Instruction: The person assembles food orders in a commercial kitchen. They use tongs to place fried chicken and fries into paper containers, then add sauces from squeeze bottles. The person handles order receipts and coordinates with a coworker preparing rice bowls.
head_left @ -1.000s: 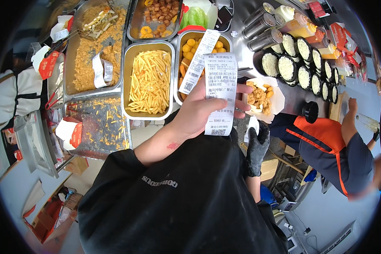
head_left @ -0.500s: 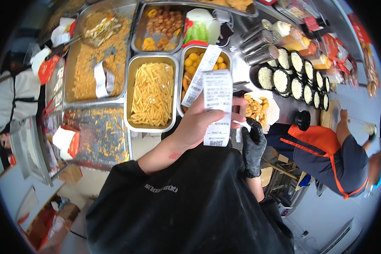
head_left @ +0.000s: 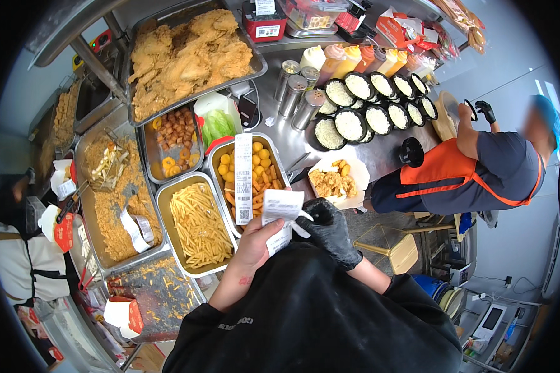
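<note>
"Receipt [head_left: 283,204] bent over now?"

"Seemingly; flat a second ago. It's mid-frame, pinched by the left hand [head_left: 255,244]."

"And the gloved right hand [head_left: 328,229]?"

"Drawn alongside, curled by a white strip [head_left: 301,228]; whether it pinches, I can't tell. Handling now looks two-handed."

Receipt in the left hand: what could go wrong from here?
1. Tear or slip: the left hand pinches the receipt, with the gloved right hand close beside it; a tug could crease or rip the paper.
2. Contamination: a long paper slip lies over the tray of yellow balls and might pick up grease.
3. Spill: the open box of fried chicken sits near the counter's edge, so the right arm could knock it.
</note>
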`<state>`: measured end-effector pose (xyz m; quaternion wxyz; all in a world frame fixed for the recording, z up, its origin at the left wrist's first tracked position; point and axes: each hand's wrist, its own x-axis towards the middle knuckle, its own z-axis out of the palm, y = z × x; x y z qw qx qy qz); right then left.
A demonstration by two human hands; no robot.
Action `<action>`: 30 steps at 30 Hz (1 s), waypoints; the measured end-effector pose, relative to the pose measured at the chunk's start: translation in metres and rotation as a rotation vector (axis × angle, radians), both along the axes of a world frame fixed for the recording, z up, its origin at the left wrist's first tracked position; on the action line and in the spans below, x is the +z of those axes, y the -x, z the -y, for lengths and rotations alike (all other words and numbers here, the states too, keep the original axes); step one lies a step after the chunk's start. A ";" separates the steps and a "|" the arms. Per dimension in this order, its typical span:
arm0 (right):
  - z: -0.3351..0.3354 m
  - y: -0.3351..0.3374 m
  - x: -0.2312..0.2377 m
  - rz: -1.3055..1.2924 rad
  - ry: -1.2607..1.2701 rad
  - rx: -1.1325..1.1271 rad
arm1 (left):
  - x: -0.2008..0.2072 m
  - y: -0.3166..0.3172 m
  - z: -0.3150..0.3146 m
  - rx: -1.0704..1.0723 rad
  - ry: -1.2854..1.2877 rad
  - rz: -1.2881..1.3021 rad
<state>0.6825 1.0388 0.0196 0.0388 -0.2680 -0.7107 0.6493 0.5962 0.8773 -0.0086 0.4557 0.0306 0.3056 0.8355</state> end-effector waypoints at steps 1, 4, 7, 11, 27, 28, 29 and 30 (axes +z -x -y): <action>0.000 0.002 -0.008 -0.054 0.058 0.008 | -0.007 -0.002 -0.004 -0.016 0.075 0.014; -0.010 0.011 -0.001 0.001 0.101 0.103 | -0.017 0.001 -0.025 0.080 0.051 0.060; -0.033 0.014 -0.012 -0.016 0.156 0.195 | -0.017 0.014 -0.035 0.139 0.090 -0.005; -0.066 0.019 -0.035 -0.067 0.259 0.107 | -0.010 0.022 -0.048 0.226 0.171 0.124; -0.254 0.153 -0.160 0.056 1.379 -0.353 | 0.022 -0.029 -0.155 0.633 0.323 0.195; -0.253 0.165 -0.155 0.116 1.506 -0.390 | 0.019 -0.035 -0.157 0.649 0.359 0.215; -0.253 0.180 -0.156 0.201 1.627 -0.389 | 0.018 -0.040 -0.162 0.662 0.370 0.208; -0.253 0.195 -0.158 0.294 1.741 -0.398 | 0.018 -0.043 -0.166 0.671 0.379 0.202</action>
